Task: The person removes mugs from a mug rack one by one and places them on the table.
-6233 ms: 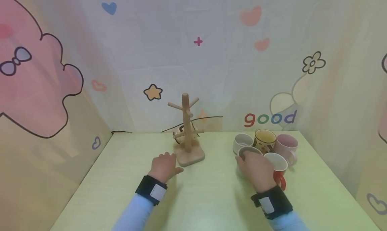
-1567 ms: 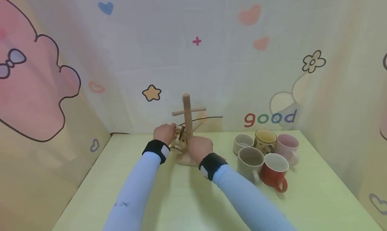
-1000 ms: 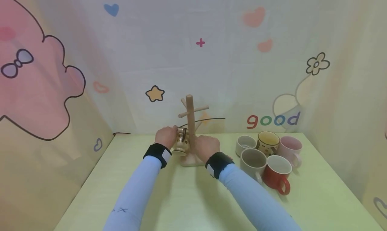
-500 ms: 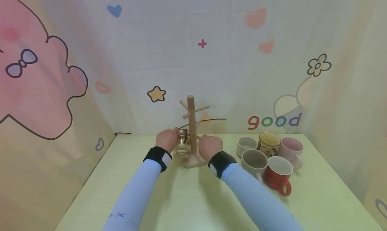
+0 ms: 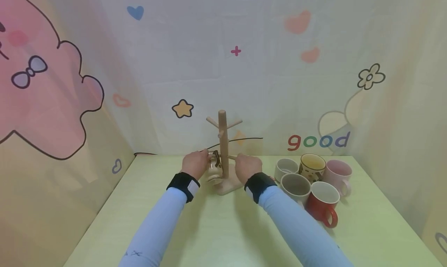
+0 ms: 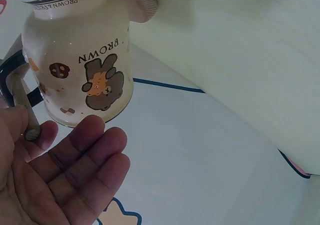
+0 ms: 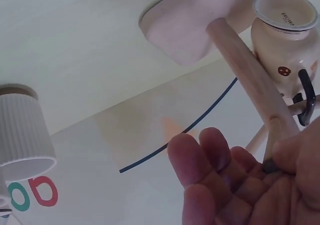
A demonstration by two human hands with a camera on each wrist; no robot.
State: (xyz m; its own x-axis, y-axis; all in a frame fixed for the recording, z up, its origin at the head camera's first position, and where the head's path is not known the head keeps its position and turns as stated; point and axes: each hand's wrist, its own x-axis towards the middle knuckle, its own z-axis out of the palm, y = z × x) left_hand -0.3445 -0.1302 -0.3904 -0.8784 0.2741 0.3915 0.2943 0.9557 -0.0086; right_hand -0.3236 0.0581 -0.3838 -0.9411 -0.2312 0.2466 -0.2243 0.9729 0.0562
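Observation:
A wooden mug tree (image 5: 224, 146) stands on the table between both hands. From one of its lower pegs (image 6: 26, 110) a cream mug (image 5: 214, 169) with a bear print and dark handle hangs upside down. My left hand (image 5: 194, 164) pinches the end of that peg between thumb and index finger, beside the mug, its other fingers extended. On the opposite side, my right hand (image 5: 248, 167) pinches the tip of another lower peg (image 7: 273, 145) with thumb and index finger. The tree's base (image 7: 185, 30) sits turned at an angle on the table.
At right stand a small white cup (image 5: 287, 168), a yellow patterned mug (image 5: 312, 170), a pink mug (image 5: 336, 172), a grey-white mug (image 5: 294, 187) and a red mug (image 5: 317, 207), close together. A printed curtain (image 5: 195, 65) hangs behind the table (image 5: 216, 228).
Earlier my right hand was at the grey-white mug and my left lay beside the base. Since then both hands have come to the tree's pegs; the tree has turned, bringing the mug to the left front.

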